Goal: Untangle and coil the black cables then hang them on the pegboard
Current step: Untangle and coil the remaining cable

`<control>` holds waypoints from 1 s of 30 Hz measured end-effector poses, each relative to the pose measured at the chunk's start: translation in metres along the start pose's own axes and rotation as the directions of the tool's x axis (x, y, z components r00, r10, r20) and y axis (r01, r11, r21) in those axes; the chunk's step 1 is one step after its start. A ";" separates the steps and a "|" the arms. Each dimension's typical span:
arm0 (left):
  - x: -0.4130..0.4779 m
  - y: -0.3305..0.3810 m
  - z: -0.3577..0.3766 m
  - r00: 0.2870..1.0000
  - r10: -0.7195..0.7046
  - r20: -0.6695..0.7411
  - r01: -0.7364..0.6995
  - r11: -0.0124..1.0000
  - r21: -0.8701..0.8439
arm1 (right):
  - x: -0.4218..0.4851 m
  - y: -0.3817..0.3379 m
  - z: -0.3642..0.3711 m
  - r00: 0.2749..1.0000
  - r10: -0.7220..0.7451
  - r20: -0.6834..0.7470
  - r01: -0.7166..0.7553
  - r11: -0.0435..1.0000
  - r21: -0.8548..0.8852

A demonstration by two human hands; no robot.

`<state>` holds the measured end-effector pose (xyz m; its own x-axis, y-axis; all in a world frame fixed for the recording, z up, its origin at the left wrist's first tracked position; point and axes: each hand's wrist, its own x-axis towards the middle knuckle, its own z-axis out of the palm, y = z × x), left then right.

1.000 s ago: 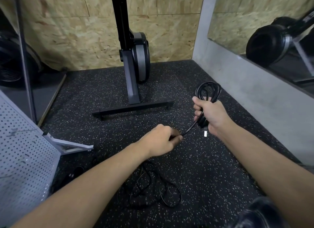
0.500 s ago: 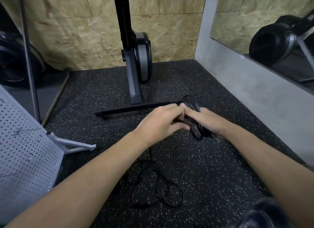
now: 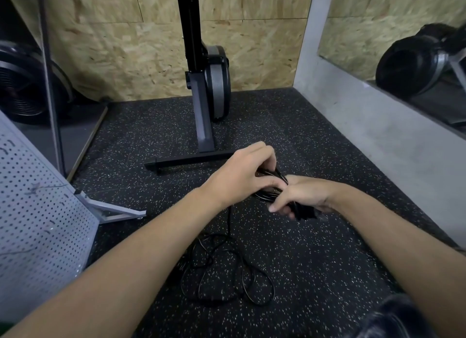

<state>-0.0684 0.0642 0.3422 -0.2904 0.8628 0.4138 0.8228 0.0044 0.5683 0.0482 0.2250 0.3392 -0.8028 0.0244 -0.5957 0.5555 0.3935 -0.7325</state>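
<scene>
your right hand [image 3: 301, 199] is curled around a bundle of black cable [image 3: 267, 194] above the middle of the floor [image 3: 327, 274], fingers pressed together over the loops. your left hand [image 3: 242, 176] touches it from the left, thumb and fingers pinching a strand at the top of the bundle. one strand drops to a loose tangle [image 3: 227, 272] on the floor nearer you. the pegboard [image 3: 37, 224] stands tilted at the floor's left edge.
</scene>
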 end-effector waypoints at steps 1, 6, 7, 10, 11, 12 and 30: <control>0.001 -0.003 -0.002 1.000 -0.015 0.013 0.015 1.000 -0.020 | 0.000 0.000 -0.001 1.000 0.007 -0.002 -0.007 1.000 -0.002; -0.003 -0.020 -0.010 0.992 -0.120 0.041 0.118 0.992 0.051 | -0.001 0.002 -0.004 0.999 0.031 0.032 -0.034 0.995 0.094; -0.006 -0.024 -0.010 0.988 -0.152 0.011 0.152 0.988 0.036 | -0.002 0.002 -0.004 1.000 0.017 0.023 -0.020 0.992 0.126; -0.012 -0.031 -0.007 0.963 -0.270 -0.014 0.269 0.963 -0.025 | -0.004 0.002 -0.010 0.999 -0.050 -0.016 0.053 0.972 0.228; -0.013 -0.033 -0.006 0.947 -0.321 0.019 0.321 0.946 -0.049 | -0.005 0.001 -0.011 0.997 -0.074 -0.018 0.076 0.962 0.260; -0.015 -0.035 -0.005 0.924 -0.376 0.072 0.381 0.921 -0.081 | -0.006 0.001 -0.013 0.995 -0.098 -0.015 0.098 0.951 0.293; -0.009 -0.012 0.021 0.799 -0.594 -0.090 0.568 0.796 -0.209 | 0.010 0.001 0.006 0.905 -0.205 -0.373 0.359 0.839 0.408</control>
<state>-0.0652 0.0669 0.3168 -0.7651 0.6414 0.0573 0.3880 0.3882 0.8359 0.0416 0.2204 0.3304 -0.9210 0.2846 -0.2660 0.2670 -0.0362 -0.9630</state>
